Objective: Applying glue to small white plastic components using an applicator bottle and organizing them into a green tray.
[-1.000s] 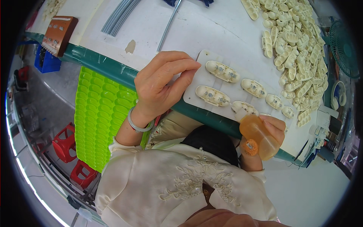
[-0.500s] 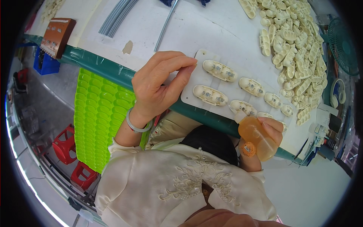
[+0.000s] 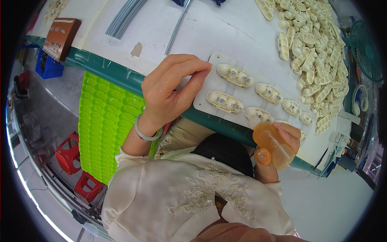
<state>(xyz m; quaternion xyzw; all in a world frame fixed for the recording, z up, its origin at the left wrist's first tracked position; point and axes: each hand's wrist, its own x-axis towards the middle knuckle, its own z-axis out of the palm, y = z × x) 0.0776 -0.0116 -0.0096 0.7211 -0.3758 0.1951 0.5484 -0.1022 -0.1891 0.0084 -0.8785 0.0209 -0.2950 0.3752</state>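
Note:
My left hand (image 3: 169, 88) is at the left end of a white plate (image 3: 204, 89), thumb and fingertips pinched together. Anything between those fingertips is too small to make out. My right hand (image 3: 291, 137) grips an amber, see-through squeeze bottle (image 3: 274, 147) by its side. Its pale tip points at a cream plastic shell (image 3: 256, 113) in the plate's near row; whether they touch is hard to tell. Several such shells sit in two rows, with small silvery pieces inside, such as the far-row shell (image 3: 236, 75) beside my left fingertips.
A large heap of cream plastic parts (image 3: 318, 52) covers the table's right side. Grey rods (image 3: 125, 18) and a thin spring-like rod (image 3: 177, 30) lie at the back. A brown box (image 3: 62, 38) stands at the far left edge. Green moulded trays (image 3: 107, 125) lie below the table edge.
Almost nothing differs. The bottle in my right hand has shifted very slightly left, and my left hand keeps its pinch in the same place.

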